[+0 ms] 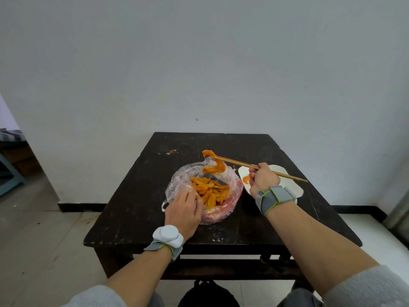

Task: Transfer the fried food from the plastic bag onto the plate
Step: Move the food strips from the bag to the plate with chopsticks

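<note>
A clear plastic bag [177,185] lies open on the dark table [137,196], holding several orange fried strips [210,191]. My left hand [183,211] presses down on the bag's near left edge. My right hand [263,179] grips wooden chopsticks [239,162] whose tips pinch one long orange strip [215,162], lifted above the bag's far rim. A white plate [290,182] sits right of the bag, partly hidden by my right hand, with one orange piece [246,179] on its left part.
The table stands against a white wall. A small scrap of crumbs [171,151] lies at its far left. A dark bag [208,293] rests on the floor beneath my arms. Tiled floor surrounds the table.
</note>
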Demonstrator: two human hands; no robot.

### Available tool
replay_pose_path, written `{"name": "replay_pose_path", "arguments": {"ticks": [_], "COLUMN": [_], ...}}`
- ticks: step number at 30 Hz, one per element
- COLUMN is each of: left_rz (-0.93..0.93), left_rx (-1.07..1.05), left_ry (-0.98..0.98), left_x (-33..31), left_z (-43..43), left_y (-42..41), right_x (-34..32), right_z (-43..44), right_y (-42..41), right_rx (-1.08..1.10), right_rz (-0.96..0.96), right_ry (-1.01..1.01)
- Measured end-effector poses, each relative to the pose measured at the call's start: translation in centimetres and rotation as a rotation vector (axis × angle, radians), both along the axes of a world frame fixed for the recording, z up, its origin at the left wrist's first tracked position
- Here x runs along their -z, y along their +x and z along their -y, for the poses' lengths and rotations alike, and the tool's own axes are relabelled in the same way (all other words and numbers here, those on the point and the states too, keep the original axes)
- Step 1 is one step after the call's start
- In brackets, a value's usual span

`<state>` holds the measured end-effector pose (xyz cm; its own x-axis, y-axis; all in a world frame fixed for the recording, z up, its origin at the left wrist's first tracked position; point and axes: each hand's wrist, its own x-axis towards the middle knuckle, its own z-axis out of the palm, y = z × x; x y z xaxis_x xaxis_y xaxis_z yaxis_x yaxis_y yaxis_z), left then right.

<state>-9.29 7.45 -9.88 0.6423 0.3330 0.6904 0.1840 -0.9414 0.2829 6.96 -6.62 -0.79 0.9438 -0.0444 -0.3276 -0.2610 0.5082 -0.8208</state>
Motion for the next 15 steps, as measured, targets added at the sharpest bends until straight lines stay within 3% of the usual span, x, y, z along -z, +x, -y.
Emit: {"name": "replay_pose_path", "arguments": {"ticks": [15], "left_rz": [-0.003], "left_rx": [0.219], "left_ry": [0.110], "left_x": [-3.2], "left_z": [7.2], "left_y": [5.9], "right_x": [-3.5], "right_z": [7.3], "right_y": [3.9], "right_rx": [0.143], "right_rz": [0.081], "right_ry": [0.044]}}
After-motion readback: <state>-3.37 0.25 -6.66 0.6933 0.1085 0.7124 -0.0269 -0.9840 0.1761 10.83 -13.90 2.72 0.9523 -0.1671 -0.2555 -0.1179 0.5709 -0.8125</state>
